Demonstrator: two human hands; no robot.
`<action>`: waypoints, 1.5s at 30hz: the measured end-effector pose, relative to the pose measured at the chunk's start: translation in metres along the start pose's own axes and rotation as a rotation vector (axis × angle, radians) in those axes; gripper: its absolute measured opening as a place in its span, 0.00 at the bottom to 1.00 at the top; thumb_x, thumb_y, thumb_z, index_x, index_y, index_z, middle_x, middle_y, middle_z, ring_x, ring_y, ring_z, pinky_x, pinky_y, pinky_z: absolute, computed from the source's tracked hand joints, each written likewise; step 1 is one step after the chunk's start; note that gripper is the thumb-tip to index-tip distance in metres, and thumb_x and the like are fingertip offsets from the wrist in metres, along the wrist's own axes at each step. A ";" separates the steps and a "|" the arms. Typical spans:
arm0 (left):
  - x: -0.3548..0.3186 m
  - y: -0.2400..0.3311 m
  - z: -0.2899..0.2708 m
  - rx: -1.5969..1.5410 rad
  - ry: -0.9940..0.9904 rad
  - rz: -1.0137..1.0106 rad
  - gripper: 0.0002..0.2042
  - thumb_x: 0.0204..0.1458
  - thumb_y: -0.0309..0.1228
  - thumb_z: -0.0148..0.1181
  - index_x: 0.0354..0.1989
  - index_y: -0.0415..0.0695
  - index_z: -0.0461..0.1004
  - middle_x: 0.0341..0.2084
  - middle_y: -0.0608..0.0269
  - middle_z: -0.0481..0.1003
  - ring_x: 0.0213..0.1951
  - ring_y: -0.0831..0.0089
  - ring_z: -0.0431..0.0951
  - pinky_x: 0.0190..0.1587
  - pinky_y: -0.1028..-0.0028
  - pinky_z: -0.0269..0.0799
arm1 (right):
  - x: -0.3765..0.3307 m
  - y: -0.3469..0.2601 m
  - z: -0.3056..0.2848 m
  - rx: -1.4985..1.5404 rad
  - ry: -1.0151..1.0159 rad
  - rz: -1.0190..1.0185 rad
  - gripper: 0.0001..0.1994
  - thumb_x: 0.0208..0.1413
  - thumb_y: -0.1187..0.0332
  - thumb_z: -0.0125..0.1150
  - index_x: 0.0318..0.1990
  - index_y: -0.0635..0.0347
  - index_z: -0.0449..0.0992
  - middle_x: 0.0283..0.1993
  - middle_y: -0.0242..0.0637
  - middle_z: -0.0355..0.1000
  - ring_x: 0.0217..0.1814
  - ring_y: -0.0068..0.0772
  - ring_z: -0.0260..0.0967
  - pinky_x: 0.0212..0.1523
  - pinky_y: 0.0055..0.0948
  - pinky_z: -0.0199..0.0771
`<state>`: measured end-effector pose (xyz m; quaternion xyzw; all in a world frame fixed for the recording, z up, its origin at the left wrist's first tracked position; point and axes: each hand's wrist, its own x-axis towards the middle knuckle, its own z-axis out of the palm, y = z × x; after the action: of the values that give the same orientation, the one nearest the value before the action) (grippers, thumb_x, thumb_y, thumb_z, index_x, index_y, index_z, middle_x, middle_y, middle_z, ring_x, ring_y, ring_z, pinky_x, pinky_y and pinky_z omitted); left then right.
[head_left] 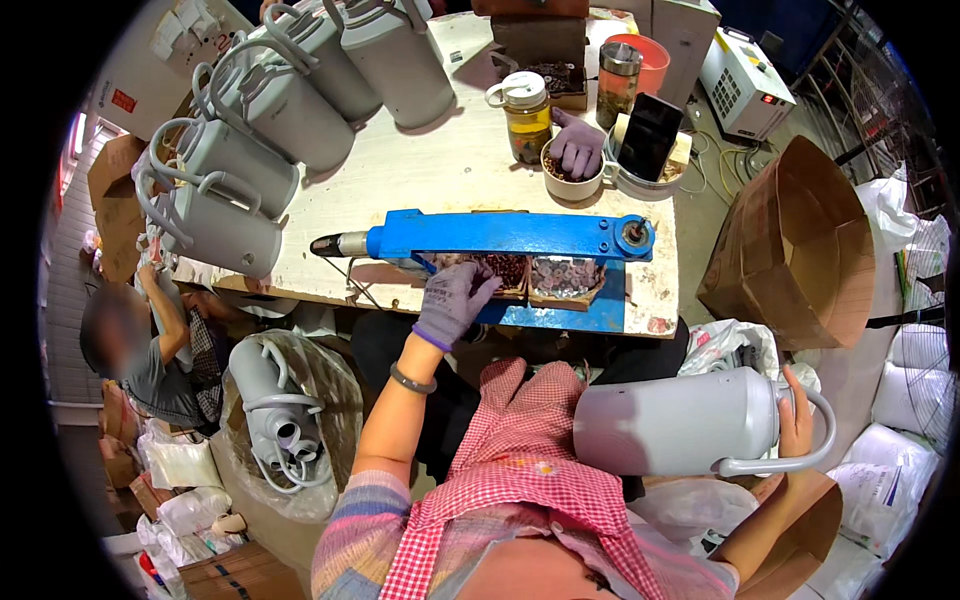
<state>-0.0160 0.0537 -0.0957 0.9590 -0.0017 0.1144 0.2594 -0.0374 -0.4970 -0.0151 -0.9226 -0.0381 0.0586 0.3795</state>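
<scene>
My left hand [455, 303], in a grey glove with a purple cuff, reaches into the box of small dark reddish parts [509, 272] below the blue machine arm [500, 236]. Its fingertips are drawn together; whatever they pinch is too small to make out. Beside that box sits another box of small metallic pieces [566, 277]. My bare right hand [796, 415] grips a grey jug [675, 424] at its handle end, to the right of my lap. The jug lies on its side, with its curved handle pointing right.
Several grey jugs [300, 120] stand at the table's far left. Behind the machine are a yellow-filled jar [527, 130], a cup with a spare glove [573, 165] and a phone [649, 138]. Cardboard boxes [800, 240] flank me. A bagged jug pile [285, 430] and another person [165, 350] are left.
</scene>
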 end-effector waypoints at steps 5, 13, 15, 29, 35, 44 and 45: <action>0.001 0.049 -0.038 -0.256 -0.185 -0.049 0.10 0.54 0.33 0.65 0.35 0.40 0.75 0.23 0.57 0.77 0.25 0.71 0.79 0.29 0.73 0.72 | -0.006 0.004 -0.012 -0.023 -0.038 0.067 0.21 0.62 0.64 0.50 0.60 0.62 0.70 0.60 0.46 0.70 0.64 0.43 0.64 0.67 0.36 0.56; 0.089 0.134 -0.016 -0.794 -0.050 0.145 0.11 0.52 0.25 0.67 0.43 0.39 0.82 0.37 0.59 0.82 0.36 0.78 0.80 0.40 0.78 0.76 | -0.022 0.032 -0.017 0.287 0.278 0.175 0.15 0.60 0.62 0.53 0.48 0.62 0.74 0.43 0.33 0.69 0.44 0.24 0.63 0.50 0.22 0.61; 0.103 0.141 0.002 -0.811 0.035 0.193 0.10 0.52 0.26 0.67 0.43 0.38 0.82 0.39 0.57 0.82 0.39 0.76 0.80 0.43 0.77 0.77 | -0.032 0.040 -0.018 0.310 0.375 0.213 0.16 0.60 0.60 0.52 0.48 0.62 0.74 0.43 0.35 0.70 0.44 0.27 0.64 0.50 0.24 0.62; 0.107 0.151 0.016 -0.725 0.034 0.068 0.08 0.51 0.24 0.65 0.39 0.36 0.82 0.35 0.57 0.82 0.36 0.77 0.81 0.41 0.76 0.76 | -0.036 0.040 0.006 0.166 0.449 0.237 0.18 0.58 0.57 0.54 0.47 0.61 0.76 0.38 0.36 0.70 0.37 0.28 0.63 0.42 0.27 0.63; 0.111 0.145 0.022 -0.640 0.145 0.303 0.09 0.51 0.25 0.65 0.40 0.37 0.82 0.36 0.55 0.82 0.37 0.73 0.82 0.42 0.75 0.77 | -0.042 0.047 0.003 0.260 0.423 0.194 0.20 0.58 0.56 0.54 0.48 0.65 0.74 0.42 0.39 0.70 0.43 0.30 0.64 0.49 0.27 0.62; 0.110 0.135 0.022 -0.677 0.080 0.265 0.09 0.53 0.25 0.65 0.42 0.37 0.82 0.39 0.56 0.82 0.39 0.74 0.81 0.44 0.75 0.78 | -0.051 0.031 0.001 0.254 0.427 0.136 0.19 0.61 0.57 0.51 0.49 0.65 0.73 0.46 0.41 0.70 0.48 0.34 0.65 0.55 0.26 0.61; 0.109 0.135 0.022 -0.647 0.084 0.304 0.09 0.53 0.25 0.65 0.42 0.37 0.82 0.39 0.56 0.82 0.40 0.75 0.81 0.44 0.75 0.78 | -0.052 0.029 0.000 0.254 0.427 0.143 0.19 0.61 0.57 0.51 0.49 0.65 0.73 0.46 0.41 0.70 0.48 0.34 0.65 0.55 0.27 0.61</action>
<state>0.0869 -0.0675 -0.0228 0.8105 -0.1697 0.1846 0.5294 -0.0881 -0.5234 -0.0311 -0.8594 0.1160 -0.1062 0.4864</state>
